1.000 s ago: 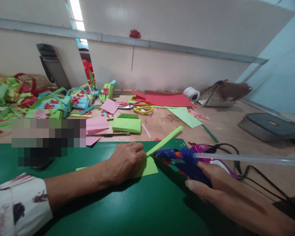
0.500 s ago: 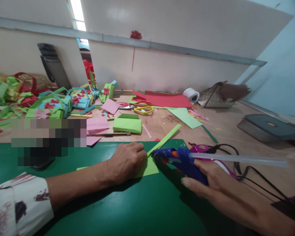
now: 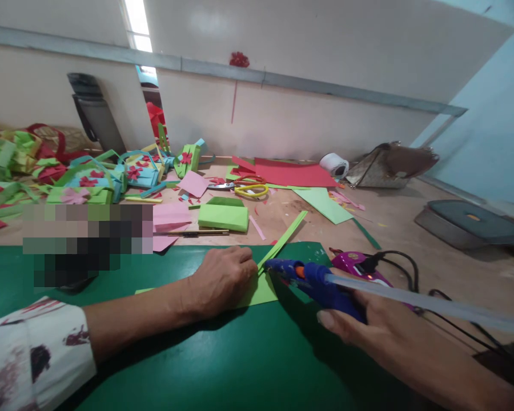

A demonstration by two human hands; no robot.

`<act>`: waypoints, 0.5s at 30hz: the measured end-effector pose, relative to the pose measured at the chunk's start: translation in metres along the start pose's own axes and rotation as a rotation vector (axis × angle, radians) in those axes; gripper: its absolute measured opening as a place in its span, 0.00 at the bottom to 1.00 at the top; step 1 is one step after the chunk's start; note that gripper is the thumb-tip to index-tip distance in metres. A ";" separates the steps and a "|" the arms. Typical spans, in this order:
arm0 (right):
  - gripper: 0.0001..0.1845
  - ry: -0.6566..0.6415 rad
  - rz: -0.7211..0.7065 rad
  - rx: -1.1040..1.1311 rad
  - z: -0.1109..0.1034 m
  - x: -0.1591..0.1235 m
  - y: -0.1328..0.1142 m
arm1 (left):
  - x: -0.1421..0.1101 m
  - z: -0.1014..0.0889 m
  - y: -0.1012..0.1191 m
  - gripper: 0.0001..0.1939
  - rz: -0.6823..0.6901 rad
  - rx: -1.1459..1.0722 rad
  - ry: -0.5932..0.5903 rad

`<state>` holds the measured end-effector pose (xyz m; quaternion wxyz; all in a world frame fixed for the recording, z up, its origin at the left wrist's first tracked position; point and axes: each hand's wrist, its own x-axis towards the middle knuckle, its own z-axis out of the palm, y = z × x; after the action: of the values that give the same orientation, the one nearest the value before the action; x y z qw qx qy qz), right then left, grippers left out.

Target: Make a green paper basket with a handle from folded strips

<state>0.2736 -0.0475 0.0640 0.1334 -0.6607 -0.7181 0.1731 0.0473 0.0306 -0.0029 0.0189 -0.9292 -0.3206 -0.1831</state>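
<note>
My right hand [image 3: 368,319] is wrapped round the handle of a blue hot glue gun [image 3: 308,279], with a long clear glue stick [image 3: 411,294] out of its back end. The nozzle points left and meets the lower end of a light green paper strip [image 3: 286,237]. Curled fingers of my left hand [image 3: 227,279] close on that end of the strip; the fingertips are hidden. Under the left hand lies a flat light green paper piece [image 3: 261,294] on the dark green mat [image 3: 175,365].
Behind the mat lie a folded green paper box [image 3: 223,218], yellow-handled scissors [image 3: 251,188] and red paper [image 3: 293,171]. Several small paper bags [image 3: 139,174] crowd the left. At right are a purple power strip [image 3: 355,261] with cables, a lidded container [image 3: 471,222] and a handbag [image 3: 389,165].
The glue gun's back end has dipped, and its glue stick now slants more steeply down to the right. The paper strip's far end has shifted slightly left. My left hand stays in place.
</note>
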 end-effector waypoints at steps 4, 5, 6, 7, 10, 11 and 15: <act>0.19 -0.179 0.014 0.066 -0.013 0.002 -0.010 | 0.000 0.000 0.001 0.12 -0.010 -0.001 0.001; 0.19 -0.201 0.021 0.105 -0.014 0.002 -0.010 | 0.000 0.000 0.001 0.11 -0.013 0.001 0.003; 0.20 -0.208 0.036 0.141 -0.014 0.001 -0.008 | 0.000 0.001 0.001 0.11 -0.015 0.003 0.005; 0.19 -0.213 0.062 0.167 -0.013 0.001 -0.006 | 0.001 0.001 0.000 0.11 -0.015 0.006 0.005; 0.16 -0.173 0.143 0.186 -0.009 0.001 0.003 | 0.001 0.002 -0.001 0.12 -0.012 0.007 0.010; 0.16 -0.162 0.158 0.186 -0.008 0.001 0.006 | 0.001 0.002 -0.001 0.12 -0.010 0.004 0.008; 0.19 -0.110 0.158 0.181 -0.002 -0.002 0.018 | 0.001 0.001 -0.001 0.12 -0.012 -0.005 -0.004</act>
<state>0.2910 -0.0478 0.0582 0.1390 -0.6899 -0.6517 0.2830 0.0476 0.0322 -0.0041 0.0146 -0.9276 -0.3258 -0.1820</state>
